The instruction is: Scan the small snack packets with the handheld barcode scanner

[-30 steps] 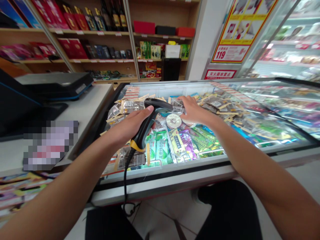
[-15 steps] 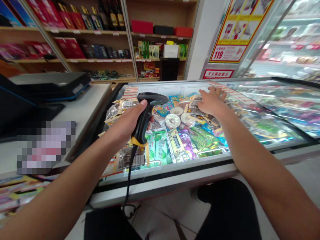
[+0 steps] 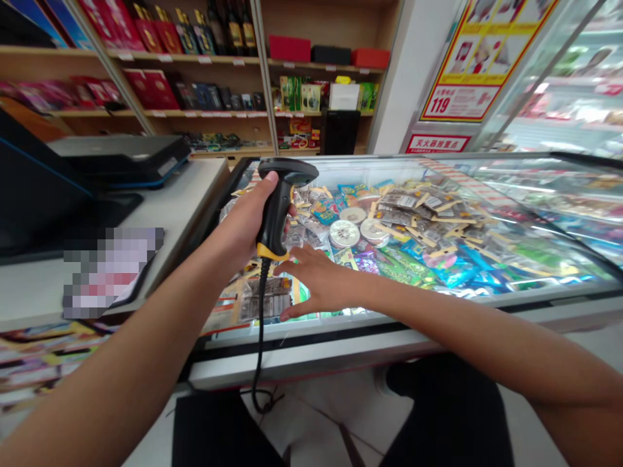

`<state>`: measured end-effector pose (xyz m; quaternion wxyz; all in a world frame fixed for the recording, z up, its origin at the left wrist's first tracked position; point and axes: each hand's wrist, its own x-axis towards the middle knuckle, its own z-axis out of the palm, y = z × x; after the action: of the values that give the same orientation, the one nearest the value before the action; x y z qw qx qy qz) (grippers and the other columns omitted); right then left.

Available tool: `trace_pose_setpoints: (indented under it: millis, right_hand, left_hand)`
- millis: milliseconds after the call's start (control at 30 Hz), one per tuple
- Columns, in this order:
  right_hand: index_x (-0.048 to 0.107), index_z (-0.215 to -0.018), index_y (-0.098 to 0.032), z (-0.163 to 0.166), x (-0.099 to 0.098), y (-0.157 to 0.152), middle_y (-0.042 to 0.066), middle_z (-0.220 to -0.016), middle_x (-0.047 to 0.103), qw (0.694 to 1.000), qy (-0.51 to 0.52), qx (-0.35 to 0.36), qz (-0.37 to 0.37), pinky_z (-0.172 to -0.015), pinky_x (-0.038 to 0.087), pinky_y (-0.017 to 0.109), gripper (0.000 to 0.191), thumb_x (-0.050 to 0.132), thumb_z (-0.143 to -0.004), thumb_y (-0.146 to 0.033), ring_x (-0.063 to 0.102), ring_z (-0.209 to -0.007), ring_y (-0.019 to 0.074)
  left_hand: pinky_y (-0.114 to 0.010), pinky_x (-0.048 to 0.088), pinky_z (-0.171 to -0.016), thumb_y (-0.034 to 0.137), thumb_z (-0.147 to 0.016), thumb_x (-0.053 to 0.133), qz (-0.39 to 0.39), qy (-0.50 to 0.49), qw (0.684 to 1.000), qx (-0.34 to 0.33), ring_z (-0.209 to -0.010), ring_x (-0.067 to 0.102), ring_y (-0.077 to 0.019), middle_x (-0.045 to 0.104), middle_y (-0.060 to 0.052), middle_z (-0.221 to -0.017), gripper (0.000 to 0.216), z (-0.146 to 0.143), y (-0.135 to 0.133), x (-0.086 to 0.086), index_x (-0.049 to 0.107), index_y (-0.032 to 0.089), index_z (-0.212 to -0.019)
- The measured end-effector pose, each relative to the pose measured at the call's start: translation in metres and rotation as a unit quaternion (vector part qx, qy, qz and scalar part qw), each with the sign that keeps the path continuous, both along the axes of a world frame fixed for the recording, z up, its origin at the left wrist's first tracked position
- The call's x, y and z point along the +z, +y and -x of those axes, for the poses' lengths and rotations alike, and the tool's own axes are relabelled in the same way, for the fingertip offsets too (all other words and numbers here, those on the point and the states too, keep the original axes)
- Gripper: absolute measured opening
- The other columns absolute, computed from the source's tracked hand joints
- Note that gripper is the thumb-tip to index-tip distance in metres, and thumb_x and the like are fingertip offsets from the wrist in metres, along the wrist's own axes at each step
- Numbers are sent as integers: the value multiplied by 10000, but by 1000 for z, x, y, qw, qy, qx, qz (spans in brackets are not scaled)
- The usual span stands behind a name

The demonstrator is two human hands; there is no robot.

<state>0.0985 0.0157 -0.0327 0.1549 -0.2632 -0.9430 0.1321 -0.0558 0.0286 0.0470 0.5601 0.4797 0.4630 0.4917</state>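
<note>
My left hand is closed round the handle of a black barcode scanner with a yellow band, held upright over the left end of an open chest freezer. Its black cable hangs down past the freezer's front rim. My right hand reaches across low over the near left packets, fingers spread and flat, holding nothing. It hovers above green packets and a clear packet with a printed label. Round white tubs lie in the middle of the heap.
A grey counter stands to the left with a black register machine and a blurred patch. Wooden shelves of boxed goods line the back wall. A glass-doored cooler and a red and yellow poster stand at the right.
My right hand has left the far packets at the back and swung to the near left, below the scanner. The scanner has risen slightly and moved left.
</note>
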Motion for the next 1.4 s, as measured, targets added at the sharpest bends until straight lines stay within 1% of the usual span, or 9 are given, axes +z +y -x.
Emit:
trace_pose_setpoints:
  millis: [100,200,333,433,600,900,1167,1267,1400]
  right_hand:
    - [578,-1275,-165,-5,-1,4,166,-1235,602,999,-4,21,33,-1028,407,521,642,770,-791,-541,532,-1184,347]
    - [543,-1281,-172,-29,13,17,126,-1207,635,995,-9,33,90,-976,462,425,552,770,-812,-354,589,-1114,284]
    - [532,-1333,-208,-73,31,42,90,-1132,686,988,-56,-65,131,-814,521,383,618,770,-780,-347,662,-944,267]
    - [518,-1381,-198,-99,33,64,118,-1176,686,976,-79,-182,93,-795,529,395,673,758,-786,-402,680,-913,281]
    - [459,-1461,-165,-118,26,88,180,-1331,624,944,-78,-322,-14,-930,498,458,751,749,-798,-364,631,-1140,362]
    - [543,-1375,-153,-119,19,96,181,-1287,641,941,-89,-323,-51,-970,472,460,627,727,-814,-364,610,-1167,354]
    - [581,-1338,-149,-123,22,93,189,-1231,646,936,-87,-334,-62,-938,465,458,604,749,-791,-344,618,-1109,358]
    - [590,-1324,-127,-128,29,89,216,-1216,604,915,-98,-375,-115,-979,422,499,611,756,-782,-356,577,-1139,391]
    - [647,-1181,-57,-137,33,86,289,-1250,516,846,-82,-500,-165,-1008,332,596,599,746,-786,-495,466,-1215,474]
  left_hand:
    - [-199,434,-482,502,-1007,416,-3,1,1000,-1,-500,536,-81,625,-16,-709,432,1,1,-1,605,124,-920]
    - [-196,428,-466,516,-994,445,3,1,1000,1,-502,548,-83,638,-20,-714,429,2,2,-1,604,126,-916]
    - [-200,422,-457,526,-983,451,4,9,1000,-1,-487,550,-93,660,-32,-692,428,1,5,-5,609,133,-916]
    - [-215,427,-456,550,-959,453,-4,29,1000,-8,-490,554,-111,671,-53,-674,453,-2,5,-11,625,139,-878]
    - [-224,409,-438,630,-876,523,-9,84,995,-44,-505,559,-127,680,-73,-686,504,-10,2,-23,644,150,-780]
    - [-231,401,-420,709,-824,531,-7,166,984,-70,-482,548,-129,706,-96,-713,596,-6,7,-39,688,136,-785]
    - [-216,396,-405,680,-825,565,-23,147,987,-68,-477,555,-127,699,-99,-693,563,-5,5,-36,694,136,-765]
    - [-210,383,-393,636,-840,586,-21,116,992,-47,-473,557,-124,698,-97,-699,511,-4,5,-30,686,139,-778]
    - [-205,406,-407,577,-909,529,-9,64,998,7,-486,563,-123,692,-69,-681,449,0,6,-15,662,157,-823]
